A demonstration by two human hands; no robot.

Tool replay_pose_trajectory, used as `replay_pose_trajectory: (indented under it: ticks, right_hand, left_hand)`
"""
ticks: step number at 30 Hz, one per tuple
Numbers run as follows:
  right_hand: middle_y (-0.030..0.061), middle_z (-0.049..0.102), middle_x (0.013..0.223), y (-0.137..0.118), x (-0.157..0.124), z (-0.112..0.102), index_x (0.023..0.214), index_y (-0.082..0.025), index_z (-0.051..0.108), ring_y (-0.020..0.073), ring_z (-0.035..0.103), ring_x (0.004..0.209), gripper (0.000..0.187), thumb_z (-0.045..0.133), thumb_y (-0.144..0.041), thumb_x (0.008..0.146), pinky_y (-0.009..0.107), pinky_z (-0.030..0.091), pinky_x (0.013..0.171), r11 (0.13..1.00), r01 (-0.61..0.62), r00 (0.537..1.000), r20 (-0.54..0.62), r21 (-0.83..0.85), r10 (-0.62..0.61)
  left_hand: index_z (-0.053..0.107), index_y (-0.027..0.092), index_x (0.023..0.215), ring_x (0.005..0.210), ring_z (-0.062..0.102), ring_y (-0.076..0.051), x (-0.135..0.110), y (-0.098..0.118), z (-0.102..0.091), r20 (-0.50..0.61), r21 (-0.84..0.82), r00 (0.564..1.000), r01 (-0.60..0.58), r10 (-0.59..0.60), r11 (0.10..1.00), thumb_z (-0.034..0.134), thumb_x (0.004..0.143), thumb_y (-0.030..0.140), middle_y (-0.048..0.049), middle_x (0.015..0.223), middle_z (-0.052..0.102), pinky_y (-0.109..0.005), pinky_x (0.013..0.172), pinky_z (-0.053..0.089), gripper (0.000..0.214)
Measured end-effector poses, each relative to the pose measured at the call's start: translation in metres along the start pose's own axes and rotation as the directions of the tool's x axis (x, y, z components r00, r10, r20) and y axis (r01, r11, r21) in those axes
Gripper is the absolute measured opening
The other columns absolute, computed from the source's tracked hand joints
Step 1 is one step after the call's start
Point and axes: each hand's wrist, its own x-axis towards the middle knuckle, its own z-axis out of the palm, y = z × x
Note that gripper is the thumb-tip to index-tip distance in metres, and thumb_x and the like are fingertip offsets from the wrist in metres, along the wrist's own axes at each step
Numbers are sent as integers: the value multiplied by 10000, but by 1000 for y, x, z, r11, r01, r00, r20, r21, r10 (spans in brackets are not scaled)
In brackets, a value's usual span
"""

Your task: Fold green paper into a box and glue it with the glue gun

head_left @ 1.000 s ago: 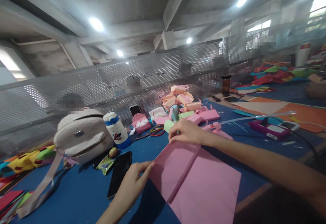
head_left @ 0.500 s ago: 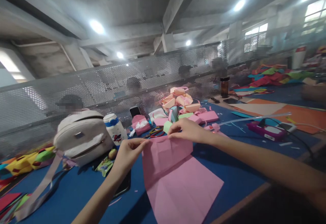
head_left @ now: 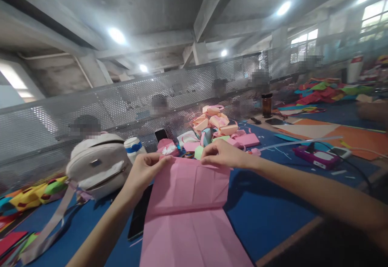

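- Head view: a pink paper sheet [head_left: 188, 236] fills the lower middle of the frame, directly below both grips and running out of the bottom edge.
- The left hand [head_left: 145, 174] pinches the sheet's upper left corner between thumb and fingers; its forearm comes from the lower left.
- The right hand [head_left: 224, 153] has its grip closed on the same top edge, inward of the upper right corner, which sticks out unheld beneath the palm.
- The visible part looks longest from the top edge towards the bottom of the frame; the lower end is cut off. A cross crease lies below the grips, roughly parallel to the top edge.
- Neither hand is clearly nearer: both touch the sheet, the left at its corner, the right further along.
- Left of it, a black phone [head_left: 140, 214] lies on the blue desk [head_left: 269, 214].
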Motion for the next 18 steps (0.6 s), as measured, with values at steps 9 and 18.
replay_pose_trajectory:
  ticks: [9, 18]
  right_hand:
    - [3, 677, 731, 12, -15, 0, 778, -154, 710, 138, 599, 694, 99, 694, -251, 787, 241, 436, 647, 999, 18, 1000, -12, 32, -17]
    - [28, 739, 826, 6, -24, 10, 904, -165, 736, 168, 656, 740, 238, 812, -206, 683, 254, 485, 677, 987, 77, 996, -43, -140, -84]
  left_hand:
    - [657, 133, 586, 426, 212, -49, 2, -27, -5, -62, -20, 998, -2, 1, 1000, 741, 610, 616, 68, 454, 352, -188, 389, 116, 490]
    - [704, 125, 618, 506, 429, -102, -11, -40, -8, -70, -28, 998, -8, 6, 1000, 721, 644, 625, 1, 527, 567, -181, 459, 267, 500]
